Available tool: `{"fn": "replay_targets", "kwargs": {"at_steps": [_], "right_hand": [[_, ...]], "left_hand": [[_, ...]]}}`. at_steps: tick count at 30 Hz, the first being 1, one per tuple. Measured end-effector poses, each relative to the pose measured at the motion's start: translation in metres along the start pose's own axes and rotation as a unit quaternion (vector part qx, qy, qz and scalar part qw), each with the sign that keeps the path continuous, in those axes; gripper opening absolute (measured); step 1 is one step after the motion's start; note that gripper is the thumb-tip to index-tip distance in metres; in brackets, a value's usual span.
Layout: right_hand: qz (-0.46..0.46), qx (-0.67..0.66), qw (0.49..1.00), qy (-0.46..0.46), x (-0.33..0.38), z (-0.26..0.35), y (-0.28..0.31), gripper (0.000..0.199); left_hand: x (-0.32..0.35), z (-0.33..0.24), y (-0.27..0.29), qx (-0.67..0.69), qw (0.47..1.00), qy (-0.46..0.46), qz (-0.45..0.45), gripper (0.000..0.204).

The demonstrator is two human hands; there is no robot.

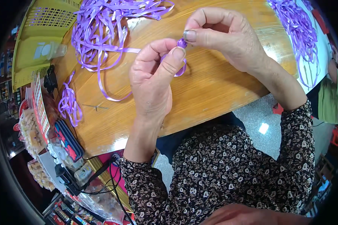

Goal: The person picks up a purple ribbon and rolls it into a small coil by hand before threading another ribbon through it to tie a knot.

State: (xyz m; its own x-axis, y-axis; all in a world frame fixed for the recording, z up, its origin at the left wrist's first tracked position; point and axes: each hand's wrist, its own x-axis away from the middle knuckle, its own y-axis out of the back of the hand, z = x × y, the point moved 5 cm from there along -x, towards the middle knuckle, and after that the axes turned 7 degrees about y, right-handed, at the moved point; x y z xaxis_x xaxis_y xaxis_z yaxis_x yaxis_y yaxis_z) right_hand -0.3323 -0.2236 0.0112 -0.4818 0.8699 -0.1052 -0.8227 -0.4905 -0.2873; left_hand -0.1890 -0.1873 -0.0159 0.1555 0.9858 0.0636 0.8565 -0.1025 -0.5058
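Between our fingertips sits a small folded knot of purple ribbon [181,43], held just above the wooden table [214,90]. Our right hand [225,35] pinches it from the upper side, thumb pressed flat against the knot with the nail facing us, the index finger arched over the top and the other fingers curled loosely into the palm. Our left hand [152,80] meets it from below: thumb and index finger close on the same knot, the remaining fingers folded in, the back of the hand turned up towards us. Both grips are tight on the ribbon, with no gap showing between the pads and the strip. A short loop of the ribbon hangs down beside the left thumb, and a long tail runs away to the left across the table. The left wrist is straight and its forearm comes up from the lower edge; the right wrist bends inward, its forearm slanting in from the lower right, both in dark flowered sleeves [229,176]. Further out, the tail leads to a loose pile of purple ribbon [101,30] on the far left of the table, beside a yellow plastic basket [37,41]. A smaller bunch of ribbon [68,103] lies near the left edge, and another heap of ribbon [296,30] lies at the upper right.
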Motion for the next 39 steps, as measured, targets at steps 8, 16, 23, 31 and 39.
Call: {"fn": "replay_targets", "kwargs": {"at_steps": [8,16,23,31,39], "right_hand": [[-0.020,0.024,1.000,0.006,-0.002,-0.002,0.004,0.005],[-0.025,0.031,0.999,0.007,-0.002,0.000,0.005,0.005],[-0.025,0.039,0.999,0.002,-0.004,-0.004,0.007,0.007],[-0.018,0.068,0.998,-0.003,-0.008,-0.001,0.008,0.010],[0.200,0.211,0.770,0.568,-0.019,0.017,0.007,0.031]], "left_hand": [[0.002,-0.001,0.000,-0.026,1.000,0.001,-0.009,0.020],[0.002,0.001,0.000,-0.010,1.000,0.016,-0.017,0.019],[0.000,0.004,0.004,0.004,1.000,0.026,-0.013,0.015],[0.000,0.004,0.007,0.008,0.998,0.039,-0.041,0.014],[0.002,0.004,0.007,-0.009,0.998,0.049,-0.044,0.015]]}}
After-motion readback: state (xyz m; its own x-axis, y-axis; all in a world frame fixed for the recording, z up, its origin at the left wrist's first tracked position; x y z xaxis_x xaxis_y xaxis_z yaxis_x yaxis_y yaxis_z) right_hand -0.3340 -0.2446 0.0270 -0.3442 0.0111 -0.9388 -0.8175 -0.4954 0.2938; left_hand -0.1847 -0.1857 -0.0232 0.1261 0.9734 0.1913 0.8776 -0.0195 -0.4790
